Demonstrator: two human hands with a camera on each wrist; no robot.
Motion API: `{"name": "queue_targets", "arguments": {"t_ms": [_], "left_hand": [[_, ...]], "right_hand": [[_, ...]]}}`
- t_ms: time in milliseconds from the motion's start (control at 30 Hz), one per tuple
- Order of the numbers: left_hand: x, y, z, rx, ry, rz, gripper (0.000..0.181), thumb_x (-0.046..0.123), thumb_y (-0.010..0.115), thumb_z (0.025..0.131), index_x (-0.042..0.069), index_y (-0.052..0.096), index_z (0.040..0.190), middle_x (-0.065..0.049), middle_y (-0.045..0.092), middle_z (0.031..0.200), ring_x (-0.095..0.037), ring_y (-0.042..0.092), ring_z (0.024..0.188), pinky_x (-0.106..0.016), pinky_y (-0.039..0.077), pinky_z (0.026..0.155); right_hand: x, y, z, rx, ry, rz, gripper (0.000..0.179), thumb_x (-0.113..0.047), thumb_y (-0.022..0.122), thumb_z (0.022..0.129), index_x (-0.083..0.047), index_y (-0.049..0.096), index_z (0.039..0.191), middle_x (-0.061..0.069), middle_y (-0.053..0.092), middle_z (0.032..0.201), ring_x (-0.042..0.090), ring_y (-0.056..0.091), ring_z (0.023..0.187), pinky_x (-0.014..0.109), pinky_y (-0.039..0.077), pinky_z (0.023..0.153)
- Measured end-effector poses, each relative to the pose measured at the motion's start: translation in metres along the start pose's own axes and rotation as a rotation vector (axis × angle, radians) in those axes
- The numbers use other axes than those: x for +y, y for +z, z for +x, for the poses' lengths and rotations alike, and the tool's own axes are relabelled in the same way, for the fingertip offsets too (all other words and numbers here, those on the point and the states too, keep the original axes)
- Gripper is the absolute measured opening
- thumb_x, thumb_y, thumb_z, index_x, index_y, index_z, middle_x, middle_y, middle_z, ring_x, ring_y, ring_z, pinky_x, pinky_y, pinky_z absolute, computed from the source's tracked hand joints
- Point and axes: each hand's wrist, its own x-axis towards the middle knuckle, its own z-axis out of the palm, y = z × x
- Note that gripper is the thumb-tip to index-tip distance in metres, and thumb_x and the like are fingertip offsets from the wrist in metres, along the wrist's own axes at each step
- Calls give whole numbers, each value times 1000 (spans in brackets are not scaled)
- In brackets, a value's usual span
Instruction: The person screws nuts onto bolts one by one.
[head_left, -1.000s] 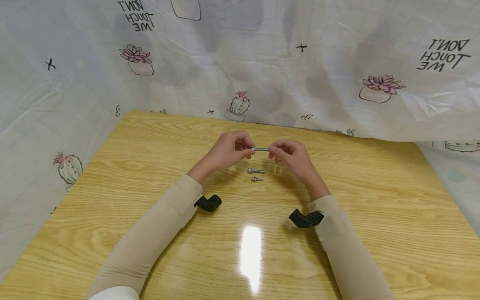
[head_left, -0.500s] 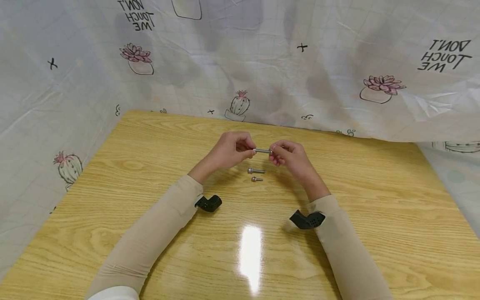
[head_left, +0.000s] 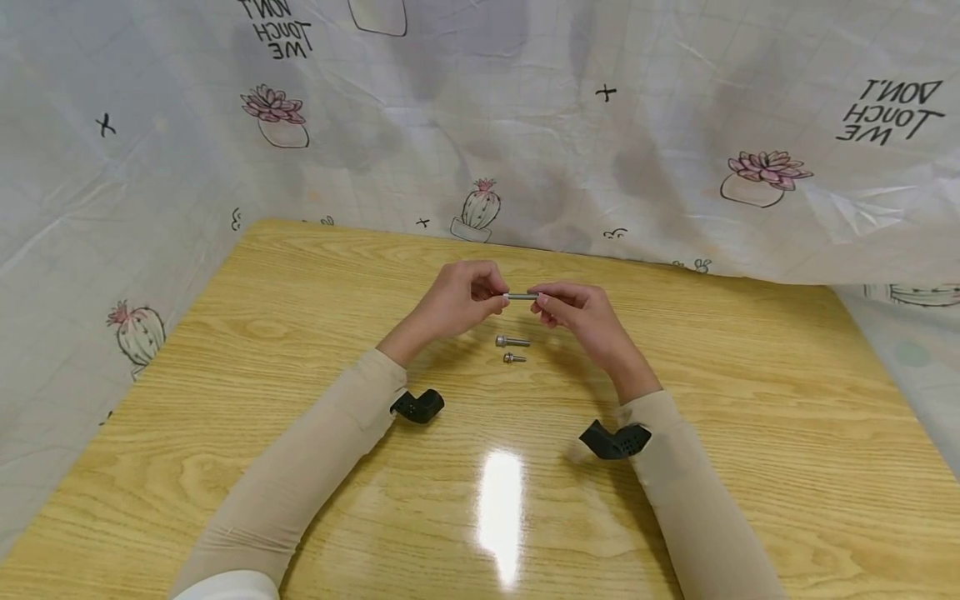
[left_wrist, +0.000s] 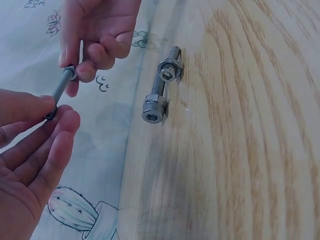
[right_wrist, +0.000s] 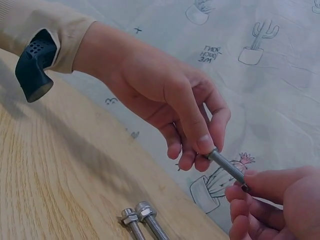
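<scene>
My left hand (head_left: 459, 302) pinches one end of a grey metal bolt (head_left: 522, 297), held level above the far part of the table. At the bolt's other end, my right hand (head_left: 583, 312) has thumb and fingers on a small nut (left_wrist: 72, 73). Thread shows along the shank in the right wrist view. Fingertips mostly cover the end in my left hand. Below the hands lie a larger socket-head bolt (head_left: 513, 341) and a smaller bolt (head_left: 514, 358), each with a nut on it near its head.
The wooden table (head_left: 300, 333) ends at a cactus-print cloth (head_left: 540, 150) hanging behind it. Black wrist mounts, one on the left sleeve (head_left: 417, 407) and one on the right sleeve (head_left: 615, 439), jut inward above the tabletop.
My right fingers shift on the nut end, the index finger now reaching further left along the bolt. The bolt tilted slightly, then came back level. Both bolts on the table stayed put.
</scene>
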Motion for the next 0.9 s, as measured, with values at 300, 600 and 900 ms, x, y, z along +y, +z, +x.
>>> {"name": "queue_targets", "arguments": {"t_ms": [300, 600, 900], "left_hand": [[-1, 0, 0, -5, 16, 17, 4, 10, 67, 91, 6, 64, 92, -9, 71, 90, -22, 69, 80, -27, 55, 70], [2, 2, 1, -8, 45, 28, 4, 9, 66, 91, 5, 65, 93, -6, 70, 91, -13, 67, 80, -26, 56, 75], [3, 4, 0, -21, 77, -12, 3, 7, 67, 90, 5, 65, 92, -8, 70, 92, -15, 70, 81, -26, 58, 79]], "right_hand": [[1, -2, -1, 18, -13, -20, 33, -24, 58, 98, 3, 62, 116, -5, 68, 86, 12, 60, 78, 28, 55, 76], [3, -2, 0, 5, 1, -32, 49, -36, 53, 99, 13, 61, 99, 0, 59, 73, 14, 52, 65, 30, 50, 62], [4, -1, -1, -27, 37, 1, 56, -41, 44, 102, 5, 55, 73, -1, 43, 54, 17, 37, 52, 34, 35, 52]]}}
